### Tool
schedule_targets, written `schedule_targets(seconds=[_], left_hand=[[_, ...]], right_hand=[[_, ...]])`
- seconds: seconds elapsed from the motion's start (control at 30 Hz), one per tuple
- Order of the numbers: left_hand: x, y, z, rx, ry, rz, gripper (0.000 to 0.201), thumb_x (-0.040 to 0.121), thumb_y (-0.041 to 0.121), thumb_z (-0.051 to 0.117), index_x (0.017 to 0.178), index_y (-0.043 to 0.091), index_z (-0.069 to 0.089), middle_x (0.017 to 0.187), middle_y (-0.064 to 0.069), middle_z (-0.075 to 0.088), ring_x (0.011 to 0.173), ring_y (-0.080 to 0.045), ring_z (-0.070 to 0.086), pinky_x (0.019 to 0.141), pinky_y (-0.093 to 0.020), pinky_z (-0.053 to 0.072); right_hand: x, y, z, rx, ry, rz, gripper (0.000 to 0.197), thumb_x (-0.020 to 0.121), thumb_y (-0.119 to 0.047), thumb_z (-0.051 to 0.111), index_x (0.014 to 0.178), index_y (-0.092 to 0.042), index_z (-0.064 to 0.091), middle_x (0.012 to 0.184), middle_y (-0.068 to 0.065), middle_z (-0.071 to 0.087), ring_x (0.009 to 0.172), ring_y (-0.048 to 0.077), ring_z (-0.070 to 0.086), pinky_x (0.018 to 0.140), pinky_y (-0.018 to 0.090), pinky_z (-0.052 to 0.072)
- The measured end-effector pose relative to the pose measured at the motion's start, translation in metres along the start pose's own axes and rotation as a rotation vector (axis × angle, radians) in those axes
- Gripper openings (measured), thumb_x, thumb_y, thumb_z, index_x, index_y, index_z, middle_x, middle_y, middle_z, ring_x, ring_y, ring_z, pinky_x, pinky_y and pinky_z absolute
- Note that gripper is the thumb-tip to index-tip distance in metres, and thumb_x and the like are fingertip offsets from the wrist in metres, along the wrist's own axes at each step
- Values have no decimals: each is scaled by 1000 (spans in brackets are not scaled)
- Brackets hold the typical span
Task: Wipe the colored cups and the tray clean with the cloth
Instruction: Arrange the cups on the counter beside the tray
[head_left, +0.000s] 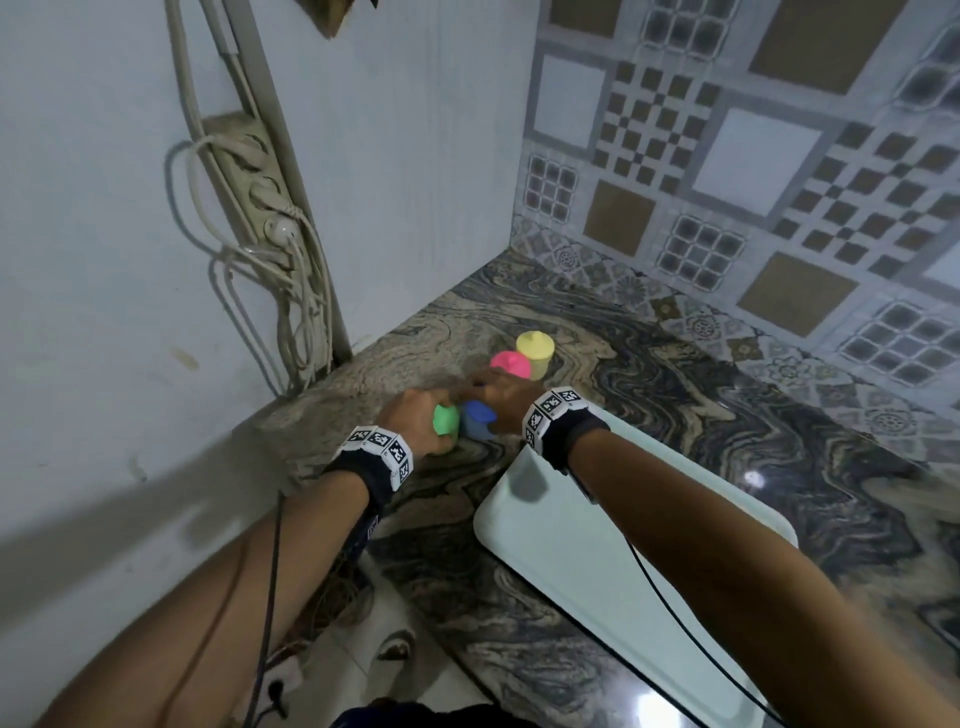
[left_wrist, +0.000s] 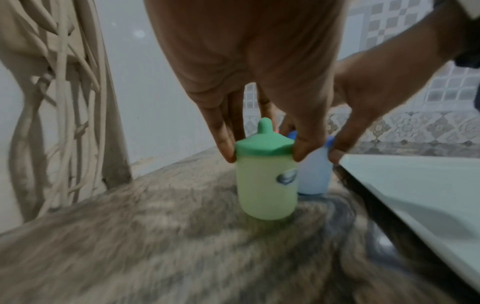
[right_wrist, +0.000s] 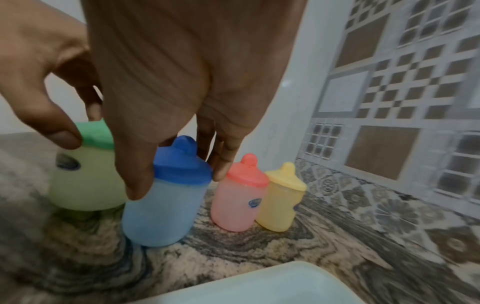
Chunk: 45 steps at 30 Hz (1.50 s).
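Four small spouted cups stand in a row on the marble counter (head_left: 675, 415): green (head_left: 445, 423), blue (head_left: 478, 420), pink (head_left: 511, 364) and yellow (head_left: 537, 351). My left hand (head_left: 415, 421) comes down from above and pinches the green cup (left_wrist: 267, 181) at its lid between thumb and fingers. My right hand (head_left: 493, 397) grips the blue cup (right_wrist: 161, 205) the same way, and that cup leans a little. The pink cup (right_wrist: 239, 197) and yellow cup (right_wrist: 280, 199) stand untouched behind. A pale mint tray (head_left: 649, 561) lies right of the cups, under my right forearm. No cloth is in view.
A white wall with a power strip (head_left: 260, 187) and hanging cables (head_left: 301, 312) rises left of the counter. A patterned tile wall (head_left: 779, 182) backs it. The counter's left edge (head_left: 311, 415) runs close to the green cup.
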<state>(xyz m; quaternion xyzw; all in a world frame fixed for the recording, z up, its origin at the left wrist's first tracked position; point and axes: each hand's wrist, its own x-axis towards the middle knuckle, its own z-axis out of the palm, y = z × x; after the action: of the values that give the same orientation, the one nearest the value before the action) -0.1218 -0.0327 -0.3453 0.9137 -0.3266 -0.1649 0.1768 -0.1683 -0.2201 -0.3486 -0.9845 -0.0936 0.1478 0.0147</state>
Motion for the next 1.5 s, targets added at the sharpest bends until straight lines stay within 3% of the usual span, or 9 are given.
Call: schedule_targets(seconds=[0.17,0.3,0.4,0.53,0.73,1.03,1.2,1.4,1.5], left_hand=[[22,9,-30,18,-34,169,45,65,28,82,106,19,67,100,-7,70,90,-27,65,78,-31,51],[48,47,-29,50,-78,377,55,66,31,80,118,26,63,102,-4,70,91,-26,65,78,-31,52],[61,79,-14,59,-115,491,50,67,34,80,114,28,62,109,-3,65,98,-27,63,81,-31,50],[70,116,12,48,-151,587,48,69,25,81,113,16,66,109,-8,69,100,-27,63,81,-29,49],[91,144,42,96,-195,644,49,68,28,82,113,19,63,113,-12,66,104,-30,62,85,-33,50],[122,156,49,183,-230,671,48,74,26,76,119,20,60,117,-11,64,111,-29,59,85,-33,46],[130,153,42,157,-277,681,55,67,26,84,116,17,60,112,-12,65,104,-30,60,82,-31,46],[128,151,43,173,-274,714,64,69,28,85,125,15,58,124,-12,59,116,-30,54,93,-31,40],[128,147,30,140,-262,728,63,71,37,84,125,18,58,126,-9,55,119,-28,51,95,-32,40]], right_hand=[[-25,3,-12,144,47,253,89,83,-21,78,154,-6,27,151,23,34,138,38,37,105,42,37],[-69,23,-11,257,142,451,75,83,-19,79,147,-6,42,146,21,42,133,37,43,103,38,37],[-103,34,1,292,176,633,72,79,-18,80,142,-5,48,144,19,45,132,37,44,103,38,39],[-136,37,20,359,234,805,79,71,-16,81,144,-9,48,143,19,47,131,37,46,104,40,44],[-154,41,34,412,253,965,67,74,-14,77,137,-8,54,134,21,52,126,38,47,100,38,44],[-136,67,38,422,244,987,58,73,-25,80,124,-5,59,124,18,57,119,35,51,95,38,46],[-132,70,40,437,253,947,74,69,-28,84,135,-13,54,125,17,53,122,36,46,97,47,48],[-133,73,33,427,184,917,98,68,-32,89,149,-12,38,138,18,45,131,37,41,105,45,42],[-136,79,15,396,190,882,91,78,-27,81,153,-11,32,148,20,39,138,37,35,110,43,36]])
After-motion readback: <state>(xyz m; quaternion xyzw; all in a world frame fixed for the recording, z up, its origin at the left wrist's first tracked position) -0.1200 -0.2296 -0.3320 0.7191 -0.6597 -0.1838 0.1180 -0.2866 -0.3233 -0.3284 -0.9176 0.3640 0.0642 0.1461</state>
